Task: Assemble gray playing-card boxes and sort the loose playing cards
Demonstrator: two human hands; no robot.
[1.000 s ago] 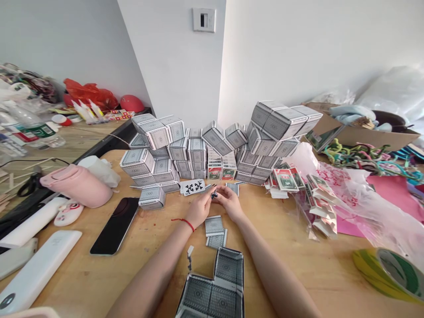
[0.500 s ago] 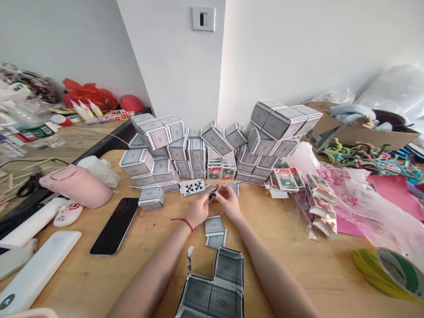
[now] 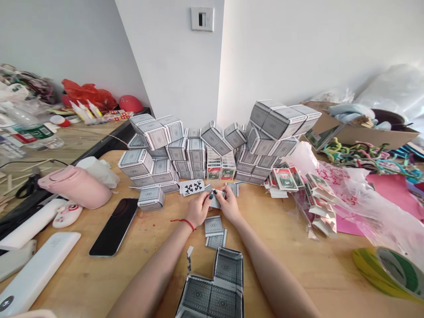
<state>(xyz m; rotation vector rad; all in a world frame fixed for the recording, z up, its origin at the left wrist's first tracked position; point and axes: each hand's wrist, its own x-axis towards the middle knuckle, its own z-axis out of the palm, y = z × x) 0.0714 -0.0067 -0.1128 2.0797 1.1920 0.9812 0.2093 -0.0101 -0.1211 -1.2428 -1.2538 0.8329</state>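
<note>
Here, at frame centre, left hand [image 3: 198, 208] and right hand [image 3: 228, 205] together pinch one grey-backed card [image 3: 216, 199], held just below the stacked card boxes [image 3: 212, 148] on the wooden table [image 3: 318, 265].

Your left hand [image 3: 198, 208] & right hand [image 3: 228, 204] meet mid-surface [image 3: 149, 247], both on a folded card piece [image 3: 216, 199]. Just behind them: a face-up card [image 3: 192, 187], then the stack of card boxes [image 3: 212, 148] vs. the wall. Nearer you: two flat cards [image 3: 214, 231], then an open card tray [image 3: 215, 291]. To your left: phone [image 3: 115, 226], pouch [image 3: 76, 187]. To your right: plastic bag [image 3: 347, 194], tape roll [image 3: 391, 271].
</note>
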